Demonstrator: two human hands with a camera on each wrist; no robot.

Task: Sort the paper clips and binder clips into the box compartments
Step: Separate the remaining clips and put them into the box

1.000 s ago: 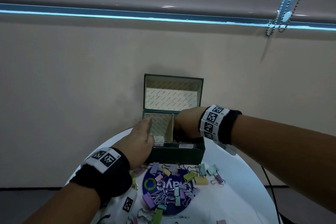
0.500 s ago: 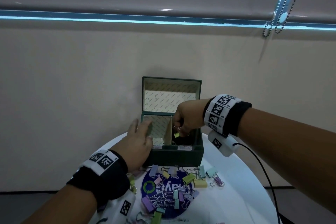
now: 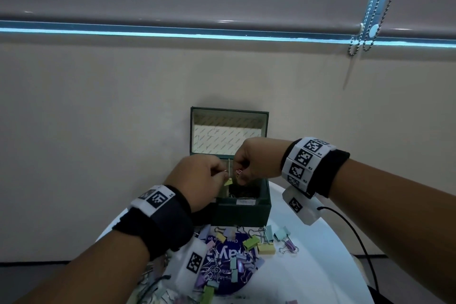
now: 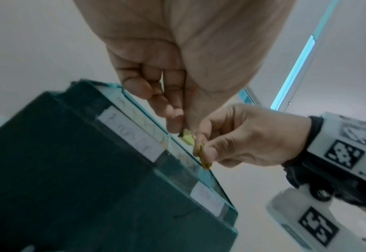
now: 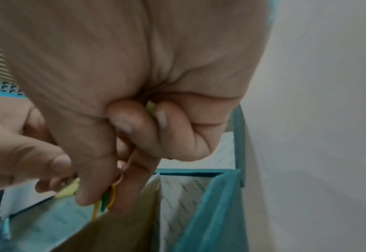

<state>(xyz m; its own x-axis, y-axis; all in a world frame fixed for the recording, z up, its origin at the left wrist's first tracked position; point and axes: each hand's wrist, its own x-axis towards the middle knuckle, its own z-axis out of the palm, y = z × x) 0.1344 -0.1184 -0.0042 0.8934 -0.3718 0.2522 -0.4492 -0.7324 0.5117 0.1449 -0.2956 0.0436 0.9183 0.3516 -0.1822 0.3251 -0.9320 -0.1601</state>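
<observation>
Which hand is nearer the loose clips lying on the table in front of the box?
Left. The left hand is at the box's front left corner, just above the loose clips. The right hand is higher, over the box's middle.

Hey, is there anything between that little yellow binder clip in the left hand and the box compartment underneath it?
Nothing visible. The left hand pinches the yellow binder clip just above the open green box, beside the divider. The right hand holds paper clips close alongside, not beneath it.
</observation>
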